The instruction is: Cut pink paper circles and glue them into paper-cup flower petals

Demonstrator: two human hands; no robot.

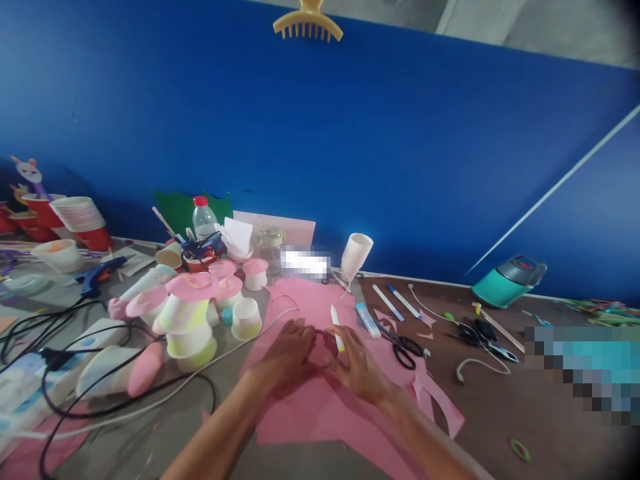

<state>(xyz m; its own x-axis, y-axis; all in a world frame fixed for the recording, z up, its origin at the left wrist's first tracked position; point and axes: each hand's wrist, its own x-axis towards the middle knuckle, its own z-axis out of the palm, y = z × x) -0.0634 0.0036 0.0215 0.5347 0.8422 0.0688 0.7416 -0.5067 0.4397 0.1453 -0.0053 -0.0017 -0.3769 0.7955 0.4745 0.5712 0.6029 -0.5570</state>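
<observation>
Pink paper sheets [295, 423] lie in front of me, with both hands over them. My left hand [287, 350] rests on the paper, fingers stretched forward and pressing down. Close beside it, my right hand [357, 367] has its fingers curled around a white marker [338, 328] with a yellow band, which points away from me. What lies under the fingertips, between the hands, is hard to make out. Right of the right hand are a glue stick [369, 321] and black-handled scissors [404, 350], both lying on or by the pink paper.
Paper cups with pink paper brims [193, 313] crowd the left side, near black cables [65, 393] and a blue glue gun [97, 277]. A white cup [357, 255] stands behind the paper. Two markers [404, 302], pliers [503, 351] and a teal container [509, 280] are on the right.
</observation>
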